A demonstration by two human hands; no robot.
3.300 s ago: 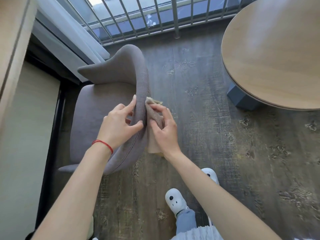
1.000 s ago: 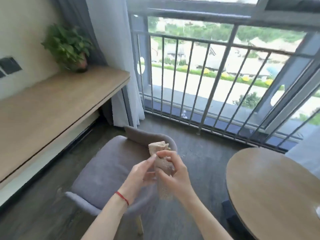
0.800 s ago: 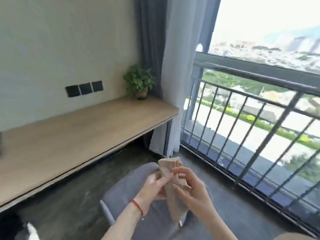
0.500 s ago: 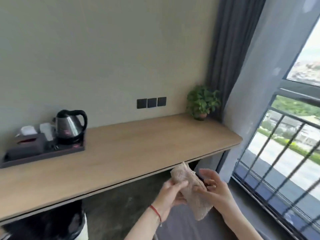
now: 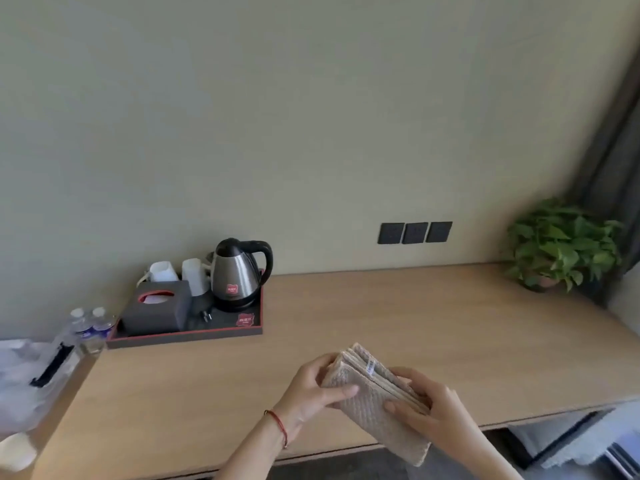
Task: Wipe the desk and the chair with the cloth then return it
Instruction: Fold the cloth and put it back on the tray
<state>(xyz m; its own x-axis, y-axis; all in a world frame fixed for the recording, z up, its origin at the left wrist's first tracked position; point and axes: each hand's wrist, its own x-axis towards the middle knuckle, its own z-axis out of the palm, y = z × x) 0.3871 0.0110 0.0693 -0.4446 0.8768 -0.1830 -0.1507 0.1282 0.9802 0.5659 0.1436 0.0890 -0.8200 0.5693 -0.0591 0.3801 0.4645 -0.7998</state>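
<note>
Both hands hold the folded cloth [image 5: 377, 396] in the air above the front part of the desk [image 5: 346, 313]. The left hand [image 5: 311, 393] has its fingers [image 5: 341, 393] closed over the near face of the cloth at its upper end, thumb side hidden behind the folds. The right hand [image 5: 429, 414] grips the cloth's right edge, its fingers wrapped around the stacked layers and its thumb [image 5: 393, 408] pressed on the front. The cloth is beige and waffle-textured, folded several times, with a small white tag [image 5: 371, 367] showing near the top; its lower corner hangs below the fingers, past the front edge of the desk.

Beyond the fingers and to their left sits a dark tray [image 5: 187, 336] holding a steel kettle [image 5: 239, 273], a dark tissue box [image 5: 157, 308] and two white cups [image 5: 176, 271]. Just left of the tray stand two small water bottles [image 5: 91, 323], and further left lies a clear plastic bag [image 5: 24, 379], cut off by the frame edge. A pale round object at the lower left corner is too blurred to identify. Far to the right of the fingers a potted plant [image 5: 561, 244] stands at the desk's end, beside a dark curtain [image 5: 613, 161]. Three dark wall sockets [image 5: 414, 232] are set in the wall above the desk. The stretch of desk straight beyond the cloth is bare wood. A red string [image 5: 278, 424] circles the left wrist. Under the desk at the lower right, only unclear pale and dark shapes show.
</note>
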